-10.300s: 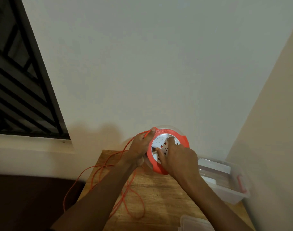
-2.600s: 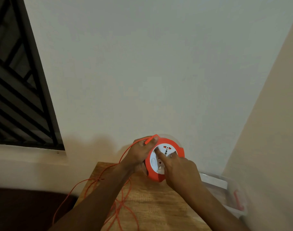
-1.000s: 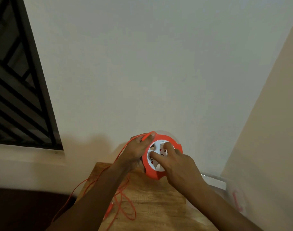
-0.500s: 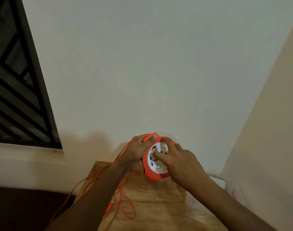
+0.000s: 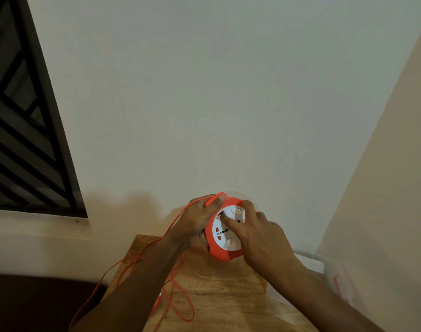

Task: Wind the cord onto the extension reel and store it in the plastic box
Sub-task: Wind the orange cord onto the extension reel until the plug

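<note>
Extension reel (image 5: pixel 225 245) is the orange round one with the white socket face, held up on edge over the far end of the wooden table (image 5: pixel 228 293), around 6 o'clock in the shot. Clear plastic box (image 5: pixel 334 279) sits at roughly 4 o'clock, just beside the table, mostly hidden by the forearm. Left hand (image 5: pixel 199 221) wraps the reel's left rim, pinching the orange cord (image 5: pixel 176 298), which trails in loose loops toward 7 o'clock. Right hand (image 5: pixel 259 236) has fingers spread, fingertips pressed on the socket face.

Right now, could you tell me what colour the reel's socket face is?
White, inside an orange rim: socket face, seen in the head view.
</note>
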`<state>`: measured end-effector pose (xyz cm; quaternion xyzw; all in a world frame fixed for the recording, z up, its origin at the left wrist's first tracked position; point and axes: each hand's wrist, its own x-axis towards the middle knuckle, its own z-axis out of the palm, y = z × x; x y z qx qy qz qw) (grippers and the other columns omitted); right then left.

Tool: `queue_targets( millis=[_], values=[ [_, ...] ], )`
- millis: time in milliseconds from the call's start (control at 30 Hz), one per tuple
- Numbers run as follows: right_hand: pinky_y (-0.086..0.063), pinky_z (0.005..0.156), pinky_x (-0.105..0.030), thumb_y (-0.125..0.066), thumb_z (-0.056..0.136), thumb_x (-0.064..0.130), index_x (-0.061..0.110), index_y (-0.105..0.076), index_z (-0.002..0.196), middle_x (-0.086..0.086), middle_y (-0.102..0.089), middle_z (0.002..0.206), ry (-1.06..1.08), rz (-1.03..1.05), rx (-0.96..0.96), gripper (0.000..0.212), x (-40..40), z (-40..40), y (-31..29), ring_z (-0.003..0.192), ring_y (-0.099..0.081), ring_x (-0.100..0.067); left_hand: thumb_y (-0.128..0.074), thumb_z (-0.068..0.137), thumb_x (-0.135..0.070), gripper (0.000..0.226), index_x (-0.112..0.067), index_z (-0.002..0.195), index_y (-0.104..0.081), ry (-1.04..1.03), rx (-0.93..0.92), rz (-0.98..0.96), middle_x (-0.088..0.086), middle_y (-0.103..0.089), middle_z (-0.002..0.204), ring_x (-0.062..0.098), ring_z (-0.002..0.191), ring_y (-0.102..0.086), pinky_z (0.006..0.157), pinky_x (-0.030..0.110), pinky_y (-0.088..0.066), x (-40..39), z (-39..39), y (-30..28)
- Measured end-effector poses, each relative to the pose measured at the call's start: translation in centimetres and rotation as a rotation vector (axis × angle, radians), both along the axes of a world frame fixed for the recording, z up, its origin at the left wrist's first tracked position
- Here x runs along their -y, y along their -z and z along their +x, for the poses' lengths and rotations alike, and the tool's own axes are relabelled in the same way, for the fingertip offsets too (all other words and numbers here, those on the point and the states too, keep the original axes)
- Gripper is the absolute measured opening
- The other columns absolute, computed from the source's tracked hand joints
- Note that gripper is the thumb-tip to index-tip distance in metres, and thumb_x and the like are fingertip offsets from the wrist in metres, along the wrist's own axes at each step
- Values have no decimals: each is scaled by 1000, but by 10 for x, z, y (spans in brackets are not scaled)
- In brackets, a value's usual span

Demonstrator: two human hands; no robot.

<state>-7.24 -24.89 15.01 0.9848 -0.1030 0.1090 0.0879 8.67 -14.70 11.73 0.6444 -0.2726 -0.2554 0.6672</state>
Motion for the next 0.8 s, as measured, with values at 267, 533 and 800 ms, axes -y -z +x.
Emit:
queue_targets(
  millis=[267,533,800],
  values=[
    [-48,98,-45,-65,90,28,33,-19,150,-15,-19,157,31,-30,-45,76,-11,-5,-3,131,-41,-38,-68,74,-70,45,-36,103,-76,-11,2,-4,-4,-85,100,24,87,-83,70,36,-67,1,-3,0],
    [-51,94,-40,-59,94,25,40,10,150,-16,-23,157,46,71,-30,90,-5,-1,15,119,-57,-32,-69,82,-63,44,-29,109,-79,-31,-11,-83,6,-84,108,33,95,-82,83,49,-66,1,-5,-5],
    [-57,82,-37,-57,90,45,39,0,149,-8,-58,134,99,208,79,82,2,4,21,101,-66,-26,-70,81,-64,43,-26,98,-80,-57,51,-109,8,-84,98,33,88,-81,74,44,-69,4,-15,-4]
  ],
)
